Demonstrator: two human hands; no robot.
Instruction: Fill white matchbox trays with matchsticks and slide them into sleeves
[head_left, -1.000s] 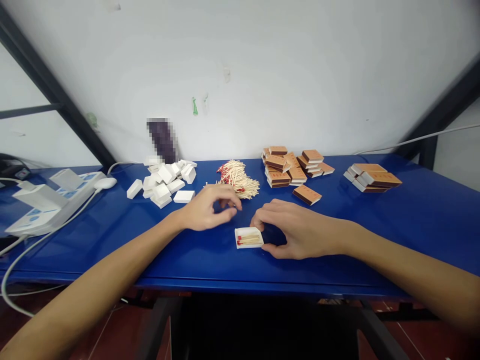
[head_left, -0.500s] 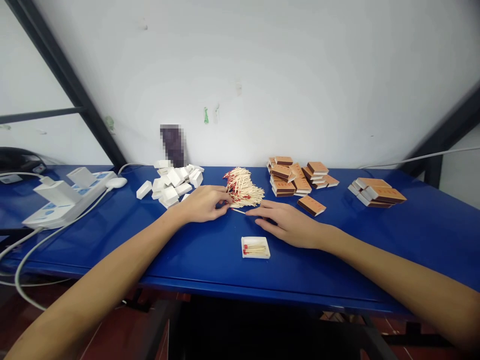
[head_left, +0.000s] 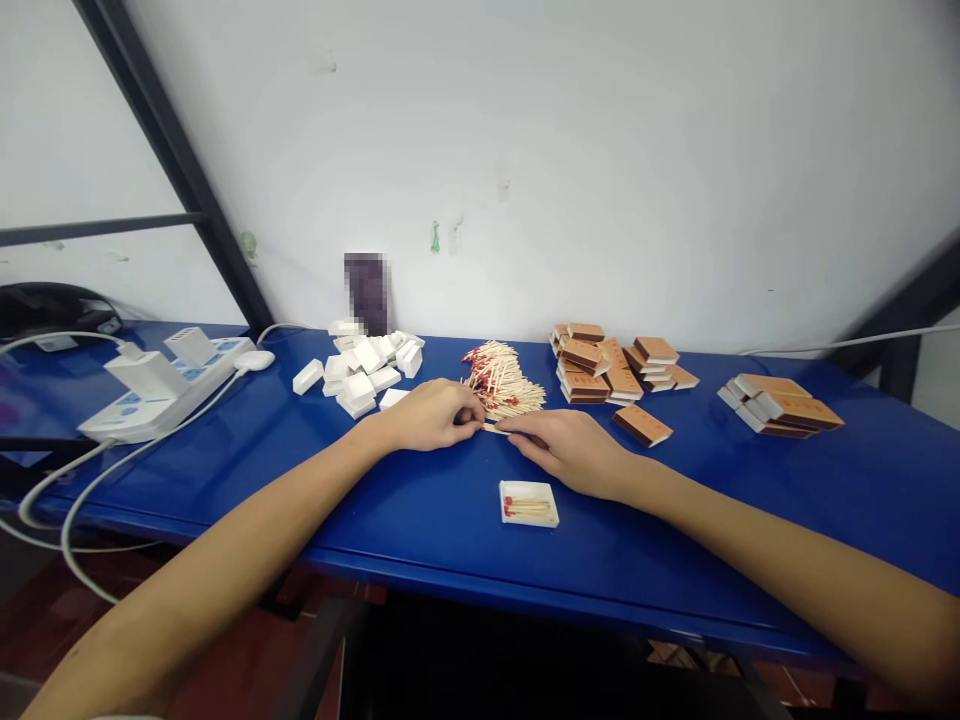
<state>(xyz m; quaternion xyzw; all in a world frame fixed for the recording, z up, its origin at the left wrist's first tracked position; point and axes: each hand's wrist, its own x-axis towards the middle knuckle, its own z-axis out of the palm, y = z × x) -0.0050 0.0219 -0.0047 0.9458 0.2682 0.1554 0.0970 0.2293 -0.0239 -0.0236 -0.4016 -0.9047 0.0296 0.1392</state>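
Observation:
My left hand (head_left: 439,415) is closed, its thumb and fingertips pinching the left end of a few matches (head_left: 491,429) at the front edge of the match pile (head_left: 506,380). From the other side, my right hand (head_left: 574,450) has its index finger and thumb on the right end of these matches, low over the table. The matches' heads are hidden by my left fingers. Nearer to me lies an open white matchbox tray (head_left: 551,490) with several red-headed matches in it, all pointing left.
White empty trays (head_left: 367,355) are heaped at the back left. Brown matchbox sleeves (head_left: 585,385) pile up right of the matches, with a single sleeve (head_left: 643,425) before them. More matchboxes (head_left: 784,405) are stacked far right. A power strip (head_left: 161,395) with cables lies left.
The view has shifted slightly left. My hands have come closer together, and more than one match now shows between the fingertips where a single one lay before.

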